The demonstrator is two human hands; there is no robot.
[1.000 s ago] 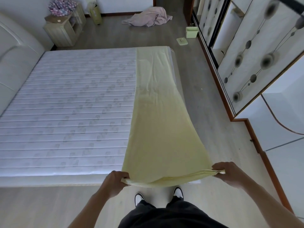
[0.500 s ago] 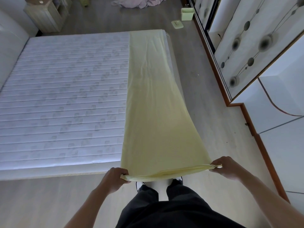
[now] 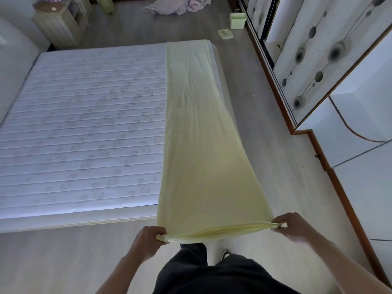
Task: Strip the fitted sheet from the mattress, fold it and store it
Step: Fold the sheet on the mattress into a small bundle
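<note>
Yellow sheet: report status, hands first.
Left hand and right hand each grip a near corner. Yellow sheet folded into a long strip, far end on mattress. Nothing blocking.

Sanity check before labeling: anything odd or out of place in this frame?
A pinkish cloth lies crumpled on the floor beyond the bed, and a small green lid-like piece sits loose beside a green bin. The yellow sheet looks flat and evenly held.
</note>
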